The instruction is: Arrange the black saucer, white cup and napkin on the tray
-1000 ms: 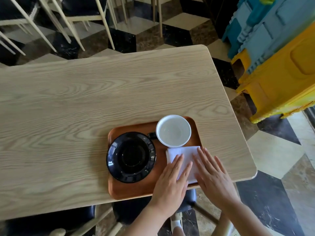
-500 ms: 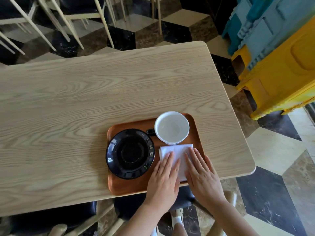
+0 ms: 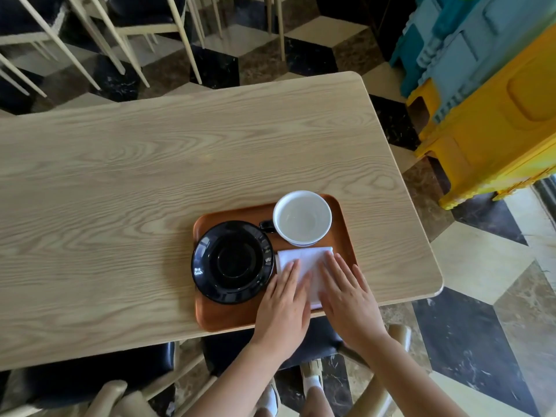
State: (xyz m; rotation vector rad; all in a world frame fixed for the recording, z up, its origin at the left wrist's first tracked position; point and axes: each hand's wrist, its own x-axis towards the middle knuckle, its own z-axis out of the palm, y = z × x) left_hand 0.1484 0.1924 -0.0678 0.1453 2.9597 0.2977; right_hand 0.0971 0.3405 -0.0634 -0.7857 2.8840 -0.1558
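Both grips lie flat and open-palmed, left hand (image 3: 282, 305) and right hand (image 3: 349, 293), pressing the napkin (image 3: 307, 260) at the tray's (image 3: 228, 322) 4 o'clock, below the white cup (image 3: 302, 218); black saucer (image 3: 233, 261) at 9. Soft, light cloth: pinch an edge. Since earlier, the napkin sits nearer the saucer.

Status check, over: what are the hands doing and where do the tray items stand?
Left hand and right hand flat on napkin. Black saucer, white cup, napkin all on tray. Nothing in the way.
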